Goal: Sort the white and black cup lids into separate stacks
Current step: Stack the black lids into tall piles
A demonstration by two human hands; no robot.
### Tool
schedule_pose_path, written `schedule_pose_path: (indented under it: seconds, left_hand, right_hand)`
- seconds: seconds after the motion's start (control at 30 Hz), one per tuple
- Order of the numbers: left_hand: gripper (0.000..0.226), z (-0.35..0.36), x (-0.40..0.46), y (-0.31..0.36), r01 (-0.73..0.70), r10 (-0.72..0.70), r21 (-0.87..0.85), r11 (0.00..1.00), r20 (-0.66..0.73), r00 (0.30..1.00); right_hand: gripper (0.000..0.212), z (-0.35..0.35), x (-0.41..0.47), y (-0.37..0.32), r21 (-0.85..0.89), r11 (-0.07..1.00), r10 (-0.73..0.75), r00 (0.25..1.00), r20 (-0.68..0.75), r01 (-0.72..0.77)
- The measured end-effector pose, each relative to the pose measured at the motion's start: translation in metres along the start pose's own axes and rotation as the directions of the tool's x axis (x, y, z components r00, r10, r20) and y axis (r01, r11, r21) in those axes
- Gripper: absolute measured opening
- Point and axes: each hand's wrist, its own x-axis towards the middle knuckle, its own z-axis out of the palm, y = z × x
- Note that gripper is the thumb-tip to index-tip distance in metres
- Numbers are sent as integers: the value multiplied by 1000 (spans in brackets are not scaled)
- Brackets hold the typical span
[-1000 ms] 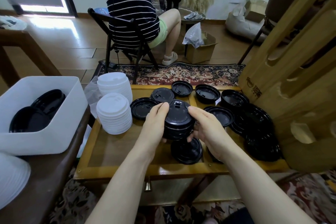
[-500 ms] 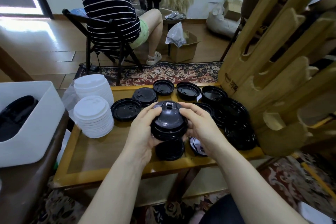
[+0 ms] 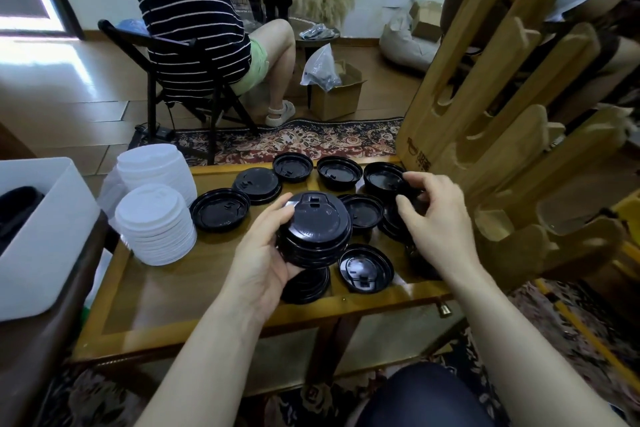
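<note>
Right hand (image 3: 434,215) now off black lid stack (image 3: 313,230)

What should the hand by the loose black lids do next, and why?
Probably pinch up one loose black lid and set it on the black stack that the left hand holds. The right hand hovers curled over the loose lids, seemingly empty.

black lids (image 3: 313,230), white lids (image 3: 156,229) (floral rug (image 3: 294,142), probably)

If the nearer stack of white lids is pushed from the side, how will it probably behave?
The nearer stack of white lids already leans slightly, so it may shear or topple rather than slide whole. The lids look thin and light, so a small push probably moves them easily on the smooth wooden table.
</note>
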Motion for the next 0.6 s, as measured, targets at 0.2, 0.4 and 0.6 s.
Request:
schedule_pose_path:
  seconds: [0.2, 0.4, 0.6]
  left_hand:
    - [39, -2, 2, -3, 36, -36, -32, 999, 17, 999]
    - [34, -4, 4, -1, 62, -62, -66, 996, 1, 998]
    - [32, -8, 5, 4, 58, -58, -47, 997, -12, 998]
  right_hand:
    - [45, 7, 10, 26, -405, 913, -14, 998, 64, 39]
    - [15, 12, 14, 34, -496, 868, 1, 998, 57, 27]
    - [11, 3, 13, 12, -160, 986, -59, 987, -152, 34]
